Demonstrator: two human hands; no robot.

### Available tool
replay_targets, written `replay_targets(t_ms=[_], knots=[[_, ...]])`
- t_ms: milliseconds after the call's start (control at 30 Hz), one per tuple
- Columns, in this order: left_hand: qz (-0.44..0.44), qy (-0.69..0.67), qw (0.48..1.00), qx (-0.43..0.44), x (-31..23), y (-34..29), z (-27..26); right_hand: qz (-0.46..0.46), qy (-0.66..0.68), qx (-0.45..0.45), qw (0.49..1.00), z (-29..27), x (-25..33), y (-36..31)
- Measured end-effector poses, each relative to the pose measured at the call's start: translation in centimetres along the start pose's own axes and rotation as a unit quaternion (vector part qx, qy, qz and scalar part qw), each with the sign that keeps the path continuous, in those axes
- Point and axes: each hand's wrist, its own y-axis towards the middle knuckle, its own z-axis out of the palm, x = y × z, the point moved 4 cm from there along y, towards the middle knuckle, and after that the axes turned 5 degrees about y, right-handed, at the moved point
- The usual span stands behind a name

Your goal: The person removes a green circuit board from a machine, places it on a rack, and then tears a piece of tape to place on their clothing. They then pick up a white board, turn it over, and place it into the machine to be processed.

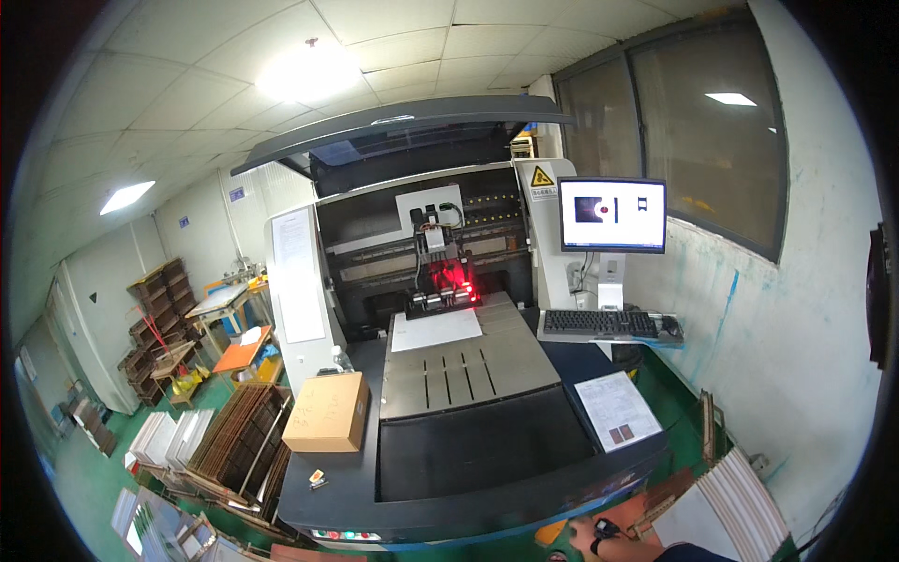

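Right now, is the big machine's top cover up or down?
Up. The dark cover is raised above the machine, and the lit head over the white sheet shows beneath.

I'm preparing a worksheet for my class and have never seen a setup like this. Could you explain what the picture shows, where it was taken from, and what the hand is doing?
This one picture comes from a wide camera worn on a person's head, so straight edges bend. It faces a large dark grey flatbed machine with its hood raised. A red-lit working head sits over a white sheet on the grey bed. A brown cardboard box and a printed paper sheet lie on the machine's edges. A monitor and black keyboard stand to the right. Only one hand with a dark wristwatch shows, near stacked striped boards; whether it grips anything, or which hand it is, I cannot tell.
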Motion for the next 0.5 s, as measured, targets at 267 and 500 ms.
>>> replay_targets(t_ms=[267,500], knots=[[-0.033,-0.056,0.998,-0.017,-2.0,-2.6,-4.1,0.120,-0.078,0.290,0.946,8.2,-5.6,-6.5],[-0.067,-0.054,0.996,-0.011,-1.0,-4.4,-3.1,0.044,-0.144,0.330,0.932,7.7,-4.6,-1.9]])
